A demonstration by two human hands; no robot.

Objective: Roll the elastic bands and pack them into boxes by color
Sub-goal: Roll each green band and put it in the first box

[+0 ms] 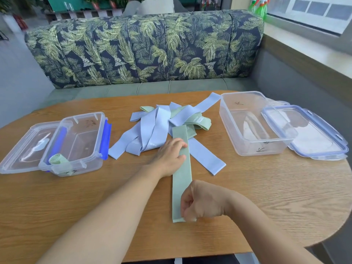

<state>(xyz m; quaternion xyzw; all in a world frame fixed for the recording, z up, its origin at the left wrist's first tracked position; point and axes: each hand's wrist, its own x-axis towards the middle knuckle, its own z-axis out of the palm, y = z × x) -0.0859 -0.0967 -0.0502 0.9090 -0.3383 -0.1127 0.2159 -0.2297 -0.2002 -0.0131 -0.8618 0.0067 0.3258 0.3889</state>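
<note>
One rolled band [58, 160] in left box [83, 142]; right hand [203, 201] pinches one flat band [181, 180].

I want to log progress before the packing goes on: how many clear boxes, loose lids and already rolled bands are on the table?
Clear boxes: 2, left and right
Loose lids: 2, left and right
Rolled bands: 1, green, in the left box
Total: 5
Not counted: the flat green band and the tangled heap.
</note>
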